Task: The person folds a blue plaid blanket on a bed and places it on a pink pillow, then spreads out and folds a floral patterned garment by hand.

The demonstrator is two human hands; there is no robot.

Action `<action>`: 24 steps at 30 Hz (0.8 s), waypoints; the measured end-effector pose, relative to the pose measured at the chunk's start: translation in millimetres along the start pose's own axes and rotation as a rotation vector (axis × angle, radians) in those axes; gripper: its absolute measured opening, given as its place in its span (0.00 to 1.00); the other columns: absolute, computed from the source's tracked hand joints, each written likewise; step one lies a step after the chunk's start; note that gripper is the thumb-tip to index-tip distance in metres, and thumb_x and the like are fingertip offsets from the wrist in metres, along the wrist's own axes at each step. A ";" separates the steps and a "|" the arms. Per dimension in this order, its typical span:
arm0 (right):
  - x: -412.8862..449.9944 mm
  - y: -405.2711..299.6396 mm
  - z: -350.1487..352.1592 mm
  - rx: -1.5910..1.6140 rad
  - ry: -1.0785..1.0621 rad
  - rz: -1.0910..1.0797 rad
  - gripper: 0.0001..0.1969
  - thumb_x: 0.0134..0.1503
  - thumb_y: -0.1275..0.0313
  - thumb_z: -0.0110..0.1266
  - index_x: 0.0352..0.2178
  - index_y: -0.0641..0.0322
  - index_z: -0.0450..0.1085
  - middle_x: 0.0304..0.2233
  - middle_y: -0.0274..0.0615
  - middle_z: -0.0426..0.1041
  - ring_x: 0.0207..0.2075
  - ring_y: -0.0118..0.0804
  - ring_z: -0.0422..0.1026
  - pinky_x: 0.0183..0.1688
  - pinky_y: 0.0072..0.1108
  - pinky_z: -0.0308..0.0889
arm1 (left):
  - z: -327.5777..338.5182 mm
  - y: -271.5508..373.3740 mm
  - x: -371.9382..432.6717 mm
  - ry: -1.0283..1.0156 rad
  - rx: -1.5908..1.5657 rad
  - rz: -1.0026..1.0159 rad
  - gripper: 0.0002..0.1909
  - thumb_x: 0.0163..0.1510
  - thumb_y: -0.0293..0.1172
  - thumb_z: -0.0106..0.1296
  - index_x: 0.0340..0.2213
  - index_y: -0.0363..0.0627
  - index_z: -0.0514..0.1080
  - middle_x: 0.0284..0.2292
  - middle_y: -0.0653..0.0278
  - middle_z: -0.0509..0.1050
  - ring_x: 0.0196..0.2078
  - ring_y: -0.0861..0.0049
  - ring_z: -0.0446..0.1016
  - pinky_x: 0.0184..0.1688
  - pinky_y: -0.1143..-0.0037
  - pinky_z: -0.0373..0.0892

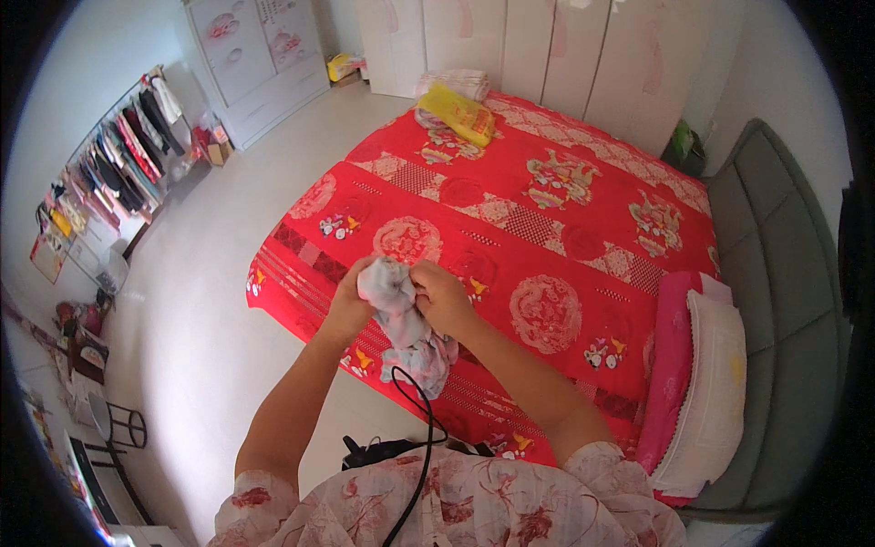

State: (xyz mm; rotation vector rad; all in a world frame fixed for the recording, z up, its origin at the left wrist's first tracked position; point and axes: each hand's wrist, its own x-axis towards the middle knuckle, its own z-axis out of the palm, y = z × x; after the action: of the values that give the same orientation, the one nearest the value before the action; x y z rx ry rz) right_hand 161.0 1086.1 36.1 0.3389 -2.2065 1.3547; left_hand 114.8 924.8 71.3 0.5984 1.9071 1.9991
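Observation:
Both hands hold a crumpled piece of pale cloth (403, 321) with a faint pink and grey print, perhaps a garment. My left hand (354, 297) grips its bunched upper end from the left. On the right side, my right hand (437, 294) pinches the same bunch near the top. The lower part of the cloth hangs in loose folds over the near edge of a bed with a red patterned cover (478, 263). A black cable (429, 437) loops up from my chest and crosses in front of the cloth's lower end.
A yellow plastic bag (459, 116) lies on the bed's far corner beside folded bedding (454, 83). Pillows (704, 390) rest against the grey padded headboard (772, 287) at right. Clothes hang on a rack (113, 161) at left. A white wardrobe (526, 48) stands behind the bed.

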 end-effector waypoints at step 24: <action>121.8 -22.9 -33.2 -1.206 0.202 0.392 0.18 0.35 0.75 0.53 0.33 0.56 0.64 0.30 0.42 0.67 0.34 0.44 0.67 0.32 0.31 0.63 | -260.6 6.6 183.8 0.099 0.471 0.257 0.09 0.43 0.24 0.37 0.23 0.34 0.67 0.14 0.70 0.61 0.20 0.84 0.61 0.23 0.80 0.58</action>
State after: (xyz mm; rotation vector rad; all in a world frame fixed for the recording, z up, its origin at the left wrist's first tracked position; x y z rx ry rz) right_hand 80.4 1111.9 132.6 -0.6571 -2.5193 0.0048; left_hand -174.0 790.3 86.7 0.9163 2.4965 1.7423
